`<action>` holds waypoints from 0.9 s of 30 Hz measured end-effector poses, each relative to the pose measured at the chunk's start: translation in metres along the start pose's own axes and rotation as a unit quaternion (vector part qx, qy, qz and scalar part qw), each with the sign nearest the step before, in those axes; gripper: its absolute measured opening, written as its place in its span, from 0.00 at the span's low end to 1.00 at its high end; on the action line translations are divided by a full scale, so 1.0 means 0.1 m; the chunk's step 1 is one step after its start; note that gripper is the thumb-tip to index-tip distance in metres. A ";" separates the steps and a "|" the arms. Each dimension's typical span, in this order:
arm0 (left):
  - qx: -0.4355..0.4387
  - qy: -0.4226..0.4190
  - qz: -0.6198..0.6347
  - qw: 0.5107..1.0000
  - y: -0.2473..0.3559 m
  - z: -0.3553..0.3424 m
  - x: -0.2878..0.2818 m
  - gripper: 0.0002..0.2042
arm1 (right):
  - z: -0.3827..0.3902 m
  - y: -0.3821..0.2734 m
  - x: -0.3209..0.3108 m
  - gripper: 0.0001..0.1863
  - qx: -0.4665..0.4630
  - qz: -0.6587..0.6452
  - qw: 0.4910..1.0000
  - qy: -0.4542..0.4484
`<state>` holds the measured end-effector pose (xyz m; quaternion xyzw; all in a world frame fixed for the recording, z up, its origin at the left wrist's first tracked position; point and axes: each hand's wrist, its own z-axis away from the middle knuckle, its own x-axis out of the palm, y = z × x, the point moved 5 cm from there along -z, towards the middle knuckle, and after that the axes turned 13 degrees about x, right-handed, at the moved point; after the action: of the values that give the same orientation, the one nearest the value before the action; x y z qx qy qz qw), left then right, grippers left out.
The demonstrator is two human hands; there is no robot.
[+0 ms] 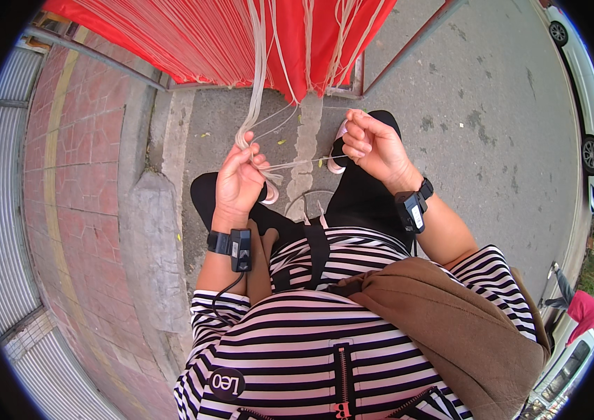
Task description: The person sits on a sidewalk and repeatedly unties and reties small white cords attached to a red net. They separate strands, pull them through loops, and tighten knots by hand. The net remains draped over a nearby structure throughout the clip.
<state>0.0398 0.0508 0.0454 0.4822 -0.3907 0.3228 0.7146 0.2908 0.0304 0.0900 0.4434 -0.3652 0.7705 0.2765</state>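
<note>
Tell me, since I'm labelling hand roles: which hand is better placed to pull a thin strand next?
Probably the right hand: a thin strand stretches across to it, while the left hand is occupied holding the pale bundle of strands.

The left hand (pixel 238 182) holds a bundle of pale strands (pixel 258 70) running to the far red cloth (pixel 367 28); the right hand (pixel 379 148) apparently pinches a thin strand (pixel 304 164).

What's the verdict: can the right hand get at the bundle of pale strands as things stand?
Probably yes: the left hand holds the bundle of pale strands close by, with only thin strands stretched between it and the right hand. The catch: its fingers look closed, seemingly on one strand.
</note>
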 end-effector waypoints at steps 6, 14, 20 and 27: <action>0.015 0.002 0.017 1.000 0.01 -0.02 -0.04 0.16 | 0.06 -0.13 0.05 0.07 -0.021 -0.015 1.000 -0.003; 0.040 0.030 -0.019 0.999 0.03 -0.03 -0.13 0.13 | 0.12 -0.21 0.25 0.08 -0.040 -0.034 0.998 -0.035; 0.061 0.080 -0.028 0.995 0.04 -0.05 -0.25 0.12 | 0.18 -0.22 0.36 0.08 -0.037 -0.041 0.997 -0.048; 0.052 0.061 0.000 0.997 0.04 -0.05 -0.25 0.13 | 0.19 -0.27 0.40 0.08 -0.046 -0.049 0.996 -0.057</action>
<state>0.0254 0.0547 0.0247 0.4978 -0.3293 0.3714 0.7112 0.3020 0.0351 0.1404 0.4906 -0.3932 0.7118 0.3130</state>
